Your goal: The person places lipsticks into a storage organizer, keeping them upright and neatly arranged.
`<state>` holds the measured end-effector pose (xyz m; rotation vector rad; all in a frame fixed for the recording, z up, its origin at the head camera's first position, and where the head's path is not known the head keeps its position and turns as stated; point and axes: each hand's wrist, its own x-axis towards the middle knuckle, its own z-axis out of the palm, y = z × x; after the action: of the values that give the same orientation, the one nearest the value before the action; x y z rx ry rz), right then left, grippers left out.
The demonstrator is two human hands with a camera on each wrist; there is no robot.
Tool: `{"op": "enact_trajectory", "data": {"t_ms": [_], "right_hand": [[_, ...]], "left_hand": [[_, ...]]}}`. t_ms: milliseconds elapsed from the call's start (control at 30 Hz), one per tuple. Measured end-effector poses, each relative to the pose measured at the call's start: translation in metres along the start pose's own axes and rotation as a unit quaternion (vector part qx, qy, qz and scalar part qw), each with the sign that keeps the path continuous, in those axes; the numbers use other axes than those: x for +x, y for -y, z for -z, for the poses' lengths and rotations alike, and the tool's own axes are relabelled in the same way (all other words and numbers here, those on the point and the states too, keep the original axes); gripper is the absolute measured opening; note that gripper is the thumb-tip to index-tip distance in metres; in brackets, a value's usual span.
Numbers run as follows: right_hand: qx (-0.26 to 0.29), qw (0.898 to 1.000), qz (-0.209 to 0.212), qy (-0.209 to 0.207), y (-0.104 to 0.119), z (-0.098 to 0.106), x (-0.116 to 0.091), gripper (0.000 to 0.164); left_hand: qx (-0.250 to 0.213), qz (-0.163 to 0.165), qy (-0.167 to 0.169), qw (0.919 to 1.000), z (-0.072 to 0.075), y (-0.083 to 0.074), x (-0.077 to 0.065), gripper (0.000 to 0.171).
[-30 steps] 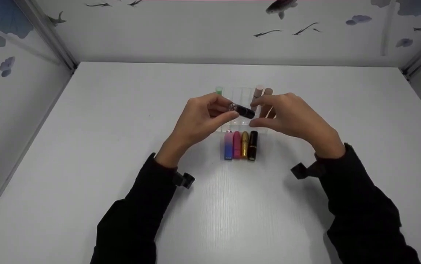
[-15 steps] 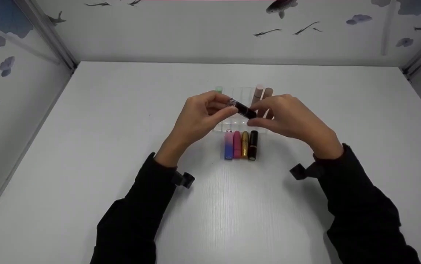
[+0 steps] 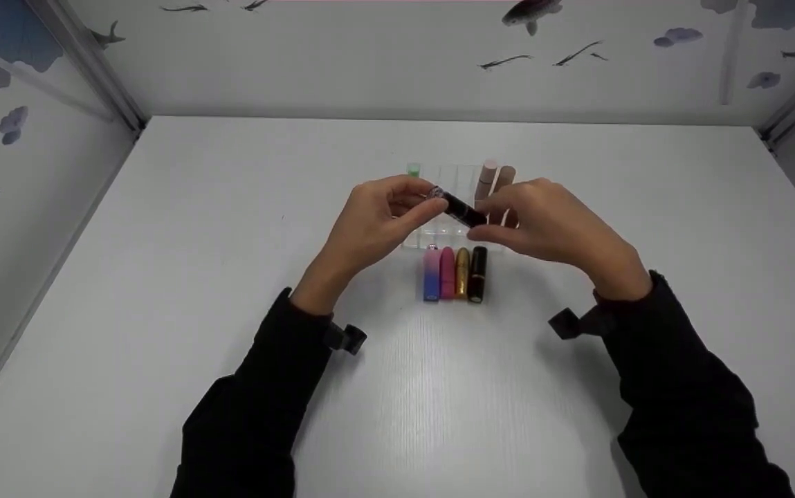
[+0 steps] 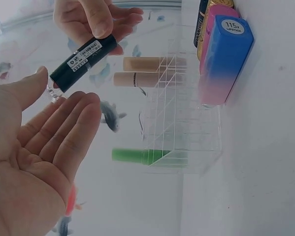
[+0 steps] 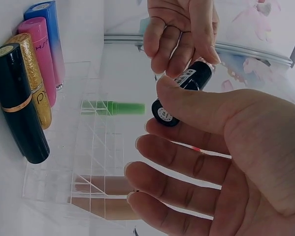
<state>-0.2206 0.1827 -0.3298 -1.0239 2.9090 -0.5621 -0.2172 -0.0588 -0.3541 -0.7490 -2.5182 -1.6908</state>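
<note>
Left hand (image 3: 376,221) is pinching the clear end of a black lipstick (image 3: 463,210), and the right hand (image 3: 553,220) is gripping its dark end, so it is slanting between them. Below both hands, a clear organizer (image 3: 449,233) is sitting on the table (image 3: 480,415); four lipsticks (image 3: 447,273) are lying between the wrists.

White table (image 3: 162,242), fish-patterned walls (image 3: 383,69)
</note>
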Motion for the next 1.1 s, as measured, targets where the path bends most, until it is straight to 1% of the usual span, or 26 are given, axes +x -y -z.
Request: {"op": "enact_trajectory", "data": {"t_ms": [100,200,333,500,600,767,933,1100], "right_hand": [[-0.006,0.999,0.036,0.0,0.0,-0.001,0.0,0.027],[-0.006,0.998,0.061,0.006,0.0,-0.002,-0.001,0.03],[-0.001,0.998,0.067,0.014,0.002,-0.003,0.0,0.034],[-0.002,0.996,0.083,0.016,0.004,-0.004,0.001,0.033],[-0.005,0.996,0.089,0.011,0.004,-0.005,0.002,0.033],[-0.004,0.995,0.095,0.002,0.007,-0.006,0.001,0.034],[0.007,0.994,0.105,0.016,0.009,-0.006,0.002,0.032],[0.023,0.994,0.105,0.031,0.01,-0.006,0.002,0.033]], "left_hand": [[-0.008,0.017,0.009,0.9998,0.001,0.0,0.0,0.033],[-0.023,0.027,0.019,0.9992,0.001,0.001,0.0,0.033],[-0.022,0.027,0.025,0.9991,0.0,0.001,0.001,0.033],[-0.008,0.024,0.025,0.9994,0.0,0.002,0.001,0.032],[-0.006,0.02,0.018,0.9996,0.0,0.003,0.0,0.031],[-0.026,0.006,0.002,0.9996,-0.001,0.002,0.001,0.029],[-0.041,-0.011,-0.015,0.999,-0.005,0.0,0.002,0.025],[-0.054,-0.029,-0.036,0.9975,-0.007,-0.018,-0.005,0.023]]}}
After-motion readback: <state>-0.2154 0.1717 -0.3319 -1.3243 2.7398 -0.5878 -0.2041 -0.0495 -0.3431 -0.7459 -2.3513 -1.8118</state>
